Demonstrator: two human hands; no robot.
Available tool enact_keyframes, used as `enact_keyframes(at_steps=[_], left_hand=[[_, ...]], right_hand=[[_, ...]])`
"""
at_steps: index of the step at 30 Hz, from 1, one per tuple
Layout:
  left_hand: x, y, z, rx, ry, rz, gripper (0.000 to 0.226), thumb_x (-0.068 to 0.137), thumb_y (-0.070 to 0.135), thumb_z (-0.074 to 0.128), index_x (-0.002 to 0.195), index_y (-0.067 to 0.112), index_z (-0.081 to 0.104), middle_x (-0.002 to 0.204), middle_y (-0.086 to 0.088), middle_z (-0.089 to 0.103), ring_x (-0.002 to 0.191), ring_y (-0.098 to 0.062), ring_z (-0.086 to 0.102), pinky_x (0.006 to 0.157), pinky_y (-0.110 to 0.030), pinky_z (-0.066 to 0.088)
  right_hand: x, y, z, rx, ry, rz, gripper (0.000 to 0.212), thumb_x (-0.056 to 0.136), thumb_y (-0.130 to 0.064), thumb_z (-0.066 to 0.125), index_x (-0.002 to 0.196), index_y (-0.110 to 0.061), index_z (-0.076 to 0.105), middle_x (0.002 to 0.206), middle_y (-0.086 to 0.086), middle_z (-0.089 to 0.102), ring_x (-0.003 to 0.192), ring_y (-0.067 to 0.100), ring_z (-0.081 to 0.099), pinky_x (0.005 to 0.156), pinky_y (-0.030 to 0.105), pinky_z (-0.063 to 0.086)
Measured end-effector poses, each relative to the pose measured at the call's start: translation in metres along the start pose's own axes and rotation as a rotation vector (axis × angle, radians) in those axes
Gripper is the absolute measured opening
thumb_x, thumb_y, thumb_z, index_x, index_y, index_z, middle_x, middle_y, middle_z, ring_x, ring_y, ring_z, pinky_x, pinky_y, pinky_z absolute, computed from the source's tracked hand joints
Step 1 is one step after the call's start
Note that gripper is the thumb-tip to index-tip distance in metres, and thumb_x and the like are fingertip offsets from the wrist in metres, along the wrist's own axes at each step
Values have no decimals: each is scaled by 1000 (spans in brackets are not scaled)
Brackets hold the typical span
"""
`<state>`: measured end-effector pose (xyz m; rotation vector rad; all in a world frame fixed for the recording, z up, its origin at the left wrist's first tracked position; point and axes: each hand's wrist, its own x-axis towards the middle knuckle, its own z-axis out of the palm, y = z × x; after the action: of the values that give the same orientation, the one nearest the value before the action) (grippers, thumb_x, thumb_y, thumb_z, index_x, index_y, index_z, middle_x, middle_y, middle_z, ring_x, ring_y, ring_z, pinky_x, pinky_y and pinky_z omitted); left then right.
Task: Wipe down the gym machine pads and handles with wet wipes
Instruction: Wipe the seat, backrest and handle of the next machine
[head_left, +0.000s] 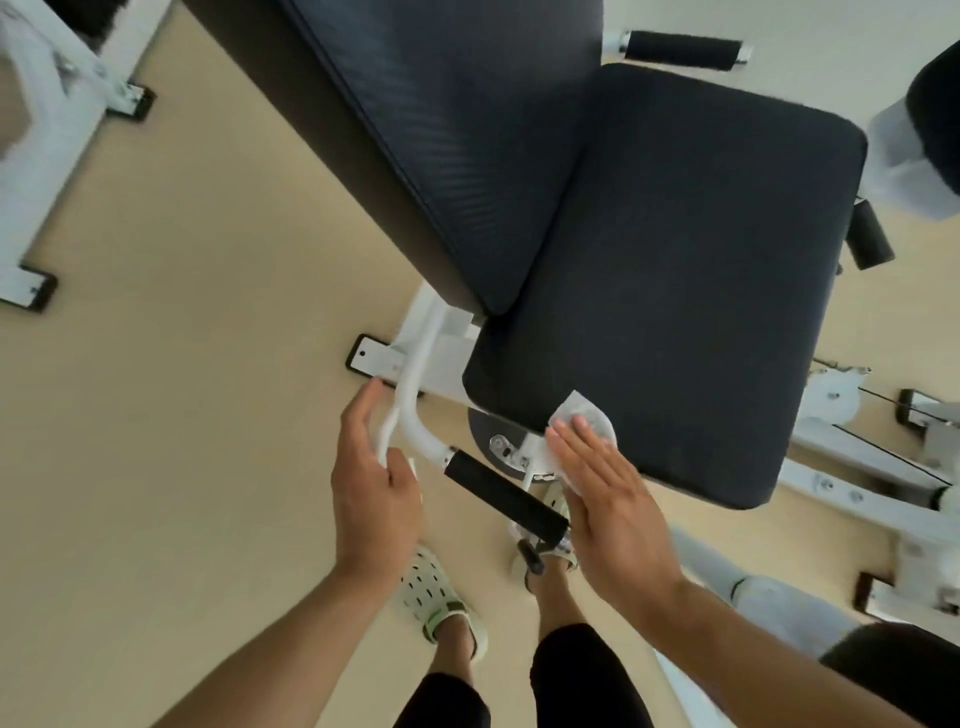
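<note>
A: What is seen largest in the head view?
B: A beige floor (182, 364) is seen beneath everything, and a white machine frame (415, 374) is stood on it. Two black pads are carried by the frame: the back pad (457, 130) is found at about 12 o'clock, and the seat pad (670, 280) lies toward 2 o'clock from the middle, the two meeting along one edge.

A: And the handles?
B: A black foam handle (501, 493) is seen at 6 o'clock of the seat pad, just beside its near corner. A second handle (680, 50) is seen at 12 o'clock, beyond the seat pad, and a third, shorter one (867, 234) at 3 o'clock.

A: How is each grip described?
B: The right hand (608, 499) is laid flat, fingers straight, on the near corner of the seat pad; nothing is clutched. The left hand (374, 478) is held at 9 o'clock of the near handle, fingers loosely curved beside a white frame tube; whether the tube is actually clasped cannot be told.

A: Where is the wet wipe?
B: The wet wipe (587, 415) is pressed under the right fingertips, on the seat pad's near edge, with part of it showing beyond them.

A: Anything smaller?
B: Pale perforated clogs (441, 597) are worn on the feet, seen at 6 o'clock.
</note>
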<state>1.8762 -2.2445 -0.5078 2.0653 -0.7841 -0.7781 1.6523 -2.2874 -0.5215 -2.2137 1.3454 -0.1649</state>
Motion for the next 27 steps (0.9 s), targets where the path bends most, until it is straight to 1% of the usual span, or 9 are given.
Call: enact_keyframes(at_steps=[3,5,8,11,15,18,21,25,27], left_hand=[[-6,-18,-10,-4,27,-47,74,89,-14,41,146,32,38,150,15,46,141,-4,41,113,-47,42],[-9,-25,-13,-1,28,-49,73,89,-15,41,147,30,38,150,14,46,141,-4,41,113,-46,41],[-11,-31,-16,3,22,-17,73,88,-17,42,147,26,38,150,11,47,139,-4,43,112,-45,42],[-10,-36,-15,-15,23,-14,73,87,-19,41,147,23,38,149,10,47,136,3,43,111,-34,41],[-17,-39,-15,-33,2,-37,72,88,-16,41,147,24,39,150,12,46,139,2,40,115,-32,39],[-24,-37,-16,-41,-35,-33,70,88,-17,41,147,20,41,149,11,46,135,12,38,110,-11,33],[-31,-40,-16,-38,-53,-21,71,88,-17,43,148,20,40,151,9,46,141,-1,39,116,-19,32],[-38,-37,-14,-84,-54,-37,72,85,-22,40,147,15,40,151,4,46,124,28,37,100,1,30],[-41,-38,-12,-94,-50,-39,73,83,-24,39,146,13,41,150,3,46,118,33,35,94,5,29]], right_hand=[[6,-58,29,112,-145,156,51,111,-41,24,157,-25,39,163,-12,33,154,9,23,127,30,17],[20,-82,51,-1,-299,190,68,106,-59,15,163,-22,22,165,-6,29,153,18,25,124,35,16],[49,-100,67,-117,-368,196,85,98,-70,8,163,-16,9,155,6,41,142,28,37,118,44,27],[62,-93,71,-169,-427,145,76,104,-62,14,163,-14,3,143,13,50,131,31,48,112,45,37],[29,-57,58,-280,-410,148,69,108,-54,21,163,-18,-1,135,7,57,118,26,60,97,40,48],[1,-36,36,-325,-463,199,67,108,-55,22,163,-22,1,137,2,59,113,21,64,92,34,52],[-1,-36,22,-330,-531,195,67,108,-52,21,163,-20,-3,138,3,56,110,22,64,87,36,51],[39,-56,41,-318,-511,80,71,109,-50,21,162,-17,-11,132,8,56,102,30,63,80,42,50],[63,-68,59,-314,-511,53,71,110,-49,23,162,-15,-13,132,10,55,102,33,63,73,41,44]])
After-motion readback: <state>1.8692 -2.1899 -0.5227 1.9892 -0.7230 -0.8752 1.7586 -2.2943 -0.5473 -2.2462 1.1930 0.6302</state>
